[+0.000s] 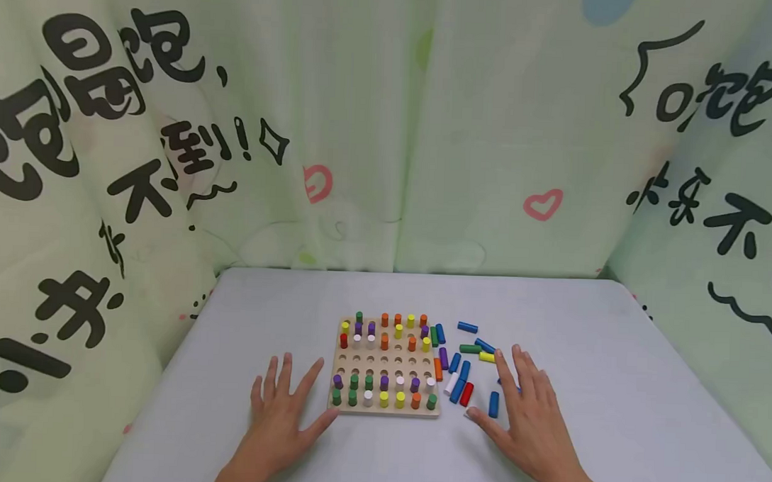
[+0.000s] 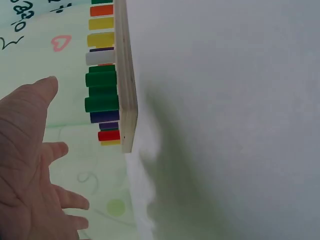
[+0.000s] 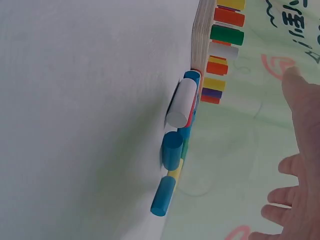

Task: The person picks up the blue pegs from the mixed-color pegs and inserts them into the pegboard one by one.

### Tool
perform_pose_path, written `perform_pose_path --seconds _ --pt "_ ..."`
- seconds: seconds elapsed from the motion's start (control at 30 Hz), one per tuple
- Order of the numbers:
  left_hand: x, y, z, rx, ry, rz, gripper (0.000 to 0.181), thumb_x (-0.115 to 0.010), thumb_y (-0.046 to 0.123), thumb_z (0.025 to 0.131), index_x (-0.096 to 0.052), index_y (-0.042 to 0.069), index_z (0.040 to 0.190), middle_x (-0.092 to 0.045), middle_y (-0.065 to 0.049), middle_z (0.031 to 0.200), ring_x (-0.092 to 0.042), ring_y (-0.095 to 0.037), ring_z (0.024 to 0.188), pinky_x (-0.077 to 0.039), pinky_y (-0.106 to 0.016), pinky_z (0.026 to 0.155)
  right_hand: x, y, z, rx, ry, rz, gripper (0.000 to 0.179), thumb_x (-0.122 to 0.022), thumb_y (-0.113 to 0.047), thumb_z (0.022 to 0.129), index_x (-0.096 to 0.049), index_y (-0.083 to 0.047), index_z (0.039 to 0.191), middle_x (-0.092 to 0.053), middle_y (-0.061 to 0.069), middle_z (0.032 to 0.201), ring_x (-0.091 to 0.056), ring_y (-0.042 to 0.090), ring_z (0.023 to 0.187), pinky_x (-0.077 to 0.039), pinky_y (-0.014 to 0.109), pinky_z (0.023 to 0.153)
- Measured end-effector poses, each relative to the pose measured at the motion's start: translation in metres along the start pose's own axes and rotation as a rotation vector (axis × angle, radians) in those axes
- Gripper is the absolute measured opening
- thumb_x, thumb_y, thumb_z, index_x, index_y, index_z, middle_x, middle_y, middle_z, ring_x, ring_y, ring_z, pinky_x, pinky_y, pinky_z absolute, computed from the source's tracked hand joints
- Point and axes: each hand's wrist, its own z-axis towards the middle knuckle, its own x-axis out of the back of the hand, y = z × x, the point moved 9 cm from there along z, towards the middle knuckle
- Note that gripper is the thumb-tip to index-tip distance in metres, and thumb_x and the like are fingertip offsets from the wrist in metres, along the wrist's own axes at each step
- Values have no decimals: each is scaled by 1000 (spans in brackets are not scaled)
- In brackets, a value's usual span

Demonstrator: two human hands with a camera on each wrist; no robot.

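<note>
1. Wooden pegboard (image 1: pixel 386 413) on the table (image 1: pixel 282 294), coloured pegs (image 1: pixel 383 399) upright in it.
2. Left hand (image 1: pixel 284 415): fingers spread, nothing held, thumb near the board's front left corner.
3. Right hand (image 1: pixel 531 420): fingers spread, nothing held; nearer the loose pegs (image 1: pixel 457 392), which lie leftward.
4. One loose blue peg (image 1: pixel 494 405) shows between that thumb and forefinger, long axis front to back.

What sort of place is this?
Looks like a small curtained-off table booth, perhaps for recording: printed curtains hang behind and on both sides of a white table, which bears only a wooden pegboard and coloured pegs.
</note>
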Motion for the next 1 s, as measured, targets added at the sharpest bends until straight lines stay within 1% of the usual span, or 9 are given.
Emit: perform_pose_path --seconds 0.1,0.17,0.3,0.43,0.5,0.6,0.77,0.87,1.0 --pt "2 -3 0 11 -30 -19 78 -65 61 91 -41 25 156 -26 -33 160 -20 -54 149 -21 -73 114 -1 -2 0 -7 -9 24 107 -80 -56 81 -26 -9 160 -23 27 163 -23 48 146 -28 73 112" --pt "3 -5 1 24 -57 -36 79 -65 61 92 -40 25 157 -28 -33 159 -24 -55 147 -25 -72 114 -2 -3 0 -17 -16 66 104 -80 -53 83 -26 -9 161 -24 27 162 -25 48 146 -31 74 109" --pt "3 -9 4 47 -98 -56 82 -64 64 91 -38 24 158 -32 -31 158 -30 -53 145 -28 -71 113 -2 -5 2 -54 -50 169 98 -79 -47 87 -26 -10 161 -25 25 162 -28 47 145 -37 74 104" --pt "1 -12 7 56 -117 -72 86 -66 65 89 -38 22 158 -38 -30 155 -35 -50 143 -32 -71 111 -1 -7 2 -101 -78 255 90 -78 -41 90 -30 -7 158 -29 24 161 -31 46 143 -45 69 99" --pt "-2 -13 9 64 -129 -86 88 -68 64 88 -38 20 158 -39 -29 154 -37 -50 142 -34 -70 110 -2 -6 2 -125 -93 293 86 -77 -38 91 -33 -6 157 -30 24 160 -32 46 143 -47 67 98" --pt "-7 -14 12 80 -149 -112 92 -71 64 87 -38 17 158 -41 -28 154 -40 -48 141 -37 -69 110 -4 -6 0 -154 -114 335 78 -75 -37 93 -38 -5 154 -34 23 159 -34 45 142 -47 67 99" --pt "-17 -17 18 97 -170 -175 94 -74 62 85 -37 14 158 -44 -24 154 -41 -44 142 -40 -65 110 -8 -9 -4 -183 -147 382 72 -74 -39 94 -44 -9 152 -42 20 155 -39 43 140 -47 67 99" --pt "-22 -19 22 96 -181 -218 95 -76 61 84 -38 14 157 -45 -21 153 -41 -41 142 -41 -63 110 -13 -10 -5 -196 -179 393 69 -74 -40 94 -48 -11 150 -48 18 151 -41 43 138 -47 67 99" --pt "-28 -18 26 95 -203 -253 97 -78 62 81 -40 15 156 -45 -19 154 -42 -39 142 -41 -61 111 -18 -11 -3 -202 -209 388 62 -74 -38 94 -53 -9 145 -55 17 144 -45 42 135 -47 67 100"
